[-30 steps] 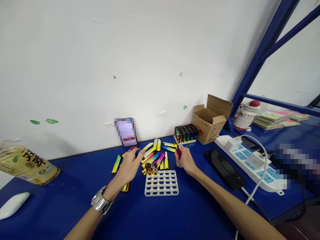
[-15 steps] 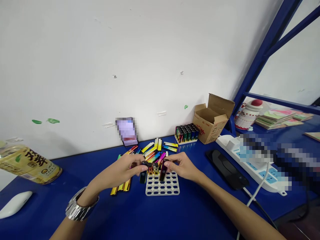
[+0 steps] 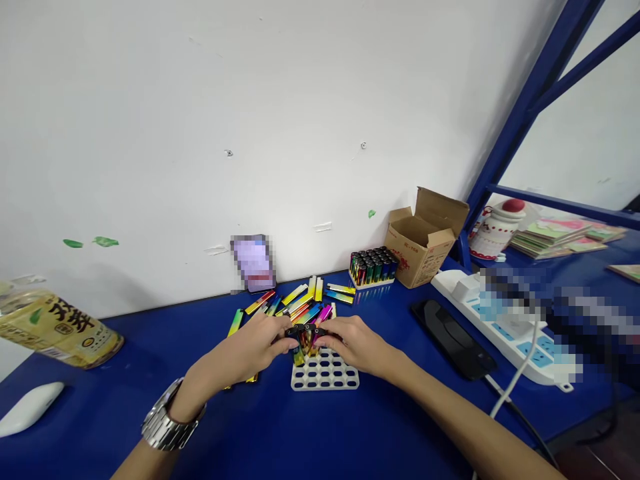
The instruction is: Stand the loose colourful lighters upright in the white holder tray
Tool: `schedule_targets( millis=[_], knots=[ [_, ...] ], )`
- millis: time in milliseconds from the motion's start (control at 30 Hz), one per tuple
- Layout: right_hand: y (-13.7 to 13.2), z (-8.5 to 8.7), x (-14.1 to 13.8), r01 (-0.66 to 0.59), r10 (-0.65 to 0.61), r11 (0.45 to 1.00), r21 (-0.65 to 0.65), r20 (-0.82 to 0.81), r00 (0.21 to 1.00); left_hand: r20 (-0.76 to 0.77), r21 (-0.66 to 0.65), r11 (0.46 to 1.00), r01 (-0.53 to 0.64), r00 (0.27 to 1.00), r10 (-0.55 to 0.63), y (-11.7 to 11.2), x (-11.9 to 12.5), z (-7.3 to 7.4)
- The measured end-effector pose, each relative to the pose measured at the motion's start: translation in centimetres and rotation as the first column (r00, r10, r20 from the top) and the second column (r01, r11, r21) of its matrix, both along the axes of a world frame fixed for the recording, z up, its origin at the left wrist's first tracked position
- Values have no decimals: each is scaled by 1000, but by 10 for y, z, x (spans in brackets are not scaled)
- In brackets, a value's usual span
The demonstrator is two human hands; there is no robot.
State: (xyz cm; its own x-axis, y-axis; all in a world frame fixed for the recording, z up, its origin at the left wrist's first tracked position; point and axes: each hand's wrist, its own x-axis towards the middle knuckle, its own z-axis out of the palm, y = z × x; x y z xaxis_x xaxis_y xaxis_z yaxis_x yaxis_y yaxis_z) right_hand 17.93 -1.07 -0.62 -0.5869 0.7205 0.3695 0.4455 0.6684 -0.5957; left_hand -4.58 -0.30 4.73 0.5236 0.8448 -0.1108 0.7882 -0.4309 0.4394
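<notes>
Over the far left part of a white perforated tray (image 3: 326,381), both hands are close together. My left hand (image 3: 265,341) is closed, pinching a dark-topped lighter (image 3: 299,357) with a green and yellow body, tilted above the holes. My right hand (image 3: 354,341) pinches another lighter (image 3: 316,337) near its black top; fingers hide much of it. Other lighters stand between the two hands, partly covered. Behind the hands lies a loose pile of shiny coloured lighters (image 3: 300,308), and a few more show under my left wrist.
A full tray of upright lighters (image 3: 374,265) stands at the back beside an open cardboard box (image 3: 425,243). On the right are a black phone (image 3: 453,339) and a white power strip (image 3: 505,327) with cables. A drink bottle (image 3: 60,328) and a white mouse (image 3: 33,408) are at left.
My hands have come closer together over the tray, left hand moving right and right hand moving left. The lighters they hold are now beside the standing ones.
</notes>
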Motion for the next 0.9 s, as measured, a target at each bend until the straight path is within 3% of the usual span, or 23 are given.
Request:
schedule_targets(
  millis=[267,567,900],
  knots=[
    [-4,-3,0,44,-63,986,158,116,991,-100,114,993,36,995,-25,-1,6,-3],
    [-4,-7,-5,63,-71,994,86,95,993,-62,83,995,57,997,-52,4,1,-4],
    [-1,-14,-6,38,-65,976,213,119,991,-229,153,987,51,973,-15,0,1,-10]
  ],
)
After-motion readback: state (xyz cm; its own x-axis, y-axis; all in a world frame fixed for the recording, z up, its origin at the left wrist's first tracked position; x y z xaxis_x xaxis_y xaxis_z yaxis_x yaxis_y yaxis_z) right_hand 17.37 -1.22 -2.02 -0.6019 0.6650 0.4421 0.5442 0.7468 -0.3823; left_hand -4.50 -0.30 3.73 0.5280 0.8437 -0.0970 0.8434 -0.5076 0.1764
